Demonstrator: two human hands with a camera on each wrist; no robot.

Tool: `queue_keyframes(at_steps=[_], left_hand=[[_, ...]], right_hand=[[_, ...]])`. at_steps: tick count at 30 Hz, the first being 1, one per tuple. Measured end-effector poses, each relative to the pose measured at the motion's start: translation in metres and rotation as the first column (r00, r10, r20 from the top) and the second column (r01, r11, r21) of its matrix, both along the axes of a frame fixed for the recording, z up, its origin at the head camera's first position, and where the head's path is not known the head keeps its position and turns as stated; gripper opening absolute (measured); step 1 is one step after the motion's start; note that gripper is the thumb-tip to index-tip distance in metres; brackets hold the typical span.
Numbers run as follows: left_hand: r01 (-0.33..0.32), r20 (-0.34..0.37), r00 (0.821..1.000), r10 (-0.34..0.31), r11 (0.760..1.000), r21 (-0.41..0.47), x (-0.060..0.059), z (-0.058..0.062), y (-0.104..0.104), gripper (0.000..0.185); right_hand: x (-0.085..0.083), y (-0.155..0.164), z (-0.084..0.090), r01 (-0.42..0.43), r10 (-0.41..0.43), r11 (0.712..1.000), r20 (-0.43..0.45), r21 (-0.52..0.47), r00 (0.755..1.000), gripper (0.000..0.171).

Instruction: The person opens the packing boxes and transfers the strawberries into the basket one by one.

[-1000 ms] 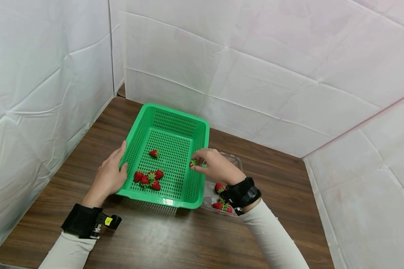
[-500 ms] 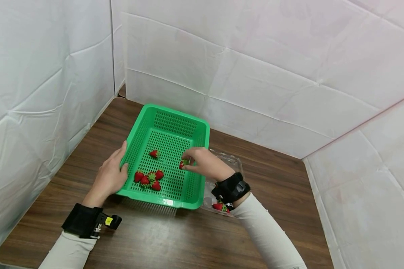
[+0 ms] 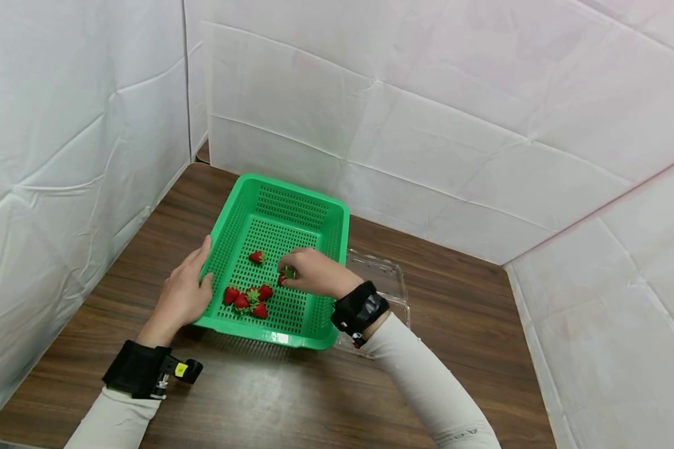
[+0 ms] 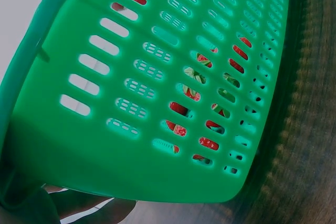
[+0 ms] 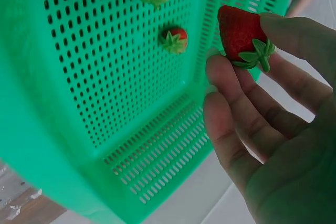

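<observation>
— What are the fingers [image 5: 231, 85] of the right hand [image 3: 314, 272] doing?

— They pinch a strawberry [image 5: 240, 35] by its green cap, thumb against fingertips, and hold it low over the middle of the green basket [image 3: 320, 219]. In the head view the berry [image 3: 286, 273] shows just at the fingertips, close to the floor of the basket but apart from the others.

— And the left hand [image 3: 182, 293]?

— It rests against the basket's left wall, fingers curled over the rim, thumb outside. The left wrist view shows only that wall from close by, with red berries showing through the slots.

— How far along does it look?

— Five strawberries already lie in the basket: a cluster of four [image 3: 248, 299] near the front left corner and a lone berry [image 3: 256, 256] farther back. The one in hand would be the sixth, not yet let go. The clear plastic punnet [image 3: 383, 274] just right of the basket is mostly hidden by the right forearm, so I cannot tell what is left in it.

— Materials?

— The basket is rigid glossy plastic, rectangular with rounded corners, its floor and walls pierced by rows of small slots. The berries are smooth, red, conical, with leafy caps. The punnet is thin and transparent, with a ribbed rim. All sits on a dark wood-grain surface [image 3: 472, 312] enclosed by creased white sheeting [image 3: 455, 106].
</observation>
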State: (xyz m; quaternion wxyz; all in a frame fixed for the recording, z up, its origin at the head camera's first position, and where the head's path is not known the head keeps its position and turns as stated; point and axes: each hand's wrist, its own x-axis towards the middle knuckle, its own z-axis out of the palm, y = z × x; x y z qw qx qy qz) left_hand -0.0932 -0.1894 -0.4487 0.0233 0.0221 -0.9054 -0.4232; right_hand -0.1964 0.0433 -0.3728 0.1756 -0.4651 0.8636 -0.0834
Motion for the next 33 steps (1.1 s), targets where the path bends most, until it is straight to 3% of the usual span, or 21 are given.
queue_keyframes(at_steps=[7, 12, 16, 21, 24, 28, 33], left_hand=[[0.003, -0.004, 1.0, -0.003, 1.0, 0.002, 0.0, -0.001, 0.0, 0.07], [0.001, -0.001, 1.0, -0.001, 1.0, 0.004, 0.0, -0.001, 0.0, 0.07], [-0.002, 0.001, 1.0, 0.002, 1.0, 0.002, -0.001, -0.001, 0.0, 0.071], [-0.005, -0.001, 1.0, 0.005, 1.0, 0.002, -0.001, 0.0, 0.0, 0.071], [-0.005, -0.002, 1.0, 0.005, 1.0, 0.006, 0.0, 0.001, 0.0, 0.071], [-0.005, -0.002, 1.0, 0.005, 1.0, 0.006, -0.001, 0.0, 0.0, 0.07], [-0.003, -0.001, 1.0, 0.003, 1.0, 0.007, -0.001, 0.0, 0.0, 0.071]], right_hand=[[0.002, -0.016, -0.007, 0.019, -0.02, 0.994, 0.006, 0.105, 1.0, 0.017], [0.0, -0.024, -0.012, 0.037, -0.04, 0.995, 0.03, 0.094, 0.999, 0.01], [-0.003, -0.029, -0.015, 0.056, -0.06, 0.994, 0.04, 0.095, 0.997, 0.025], [-0.003, -0.038, -0.017, 0.074, -0.077, 0.987, 0.019, 0.144, 0.997, 0.008], [-0.002, -0.043, -0.017, 0.052, -0.056, 0.987, 0.021, 0.154, 0.998, 0.026], [0.001, -0.049, -0.018, 0.006, -0.008, 0.988, 0.011, 0.152, 1.0, 0.029], [0.004, -0.052, -0.021, 0.009, -0.013, 0.987, 0.029, 0.159, 1.0, 0.031]])
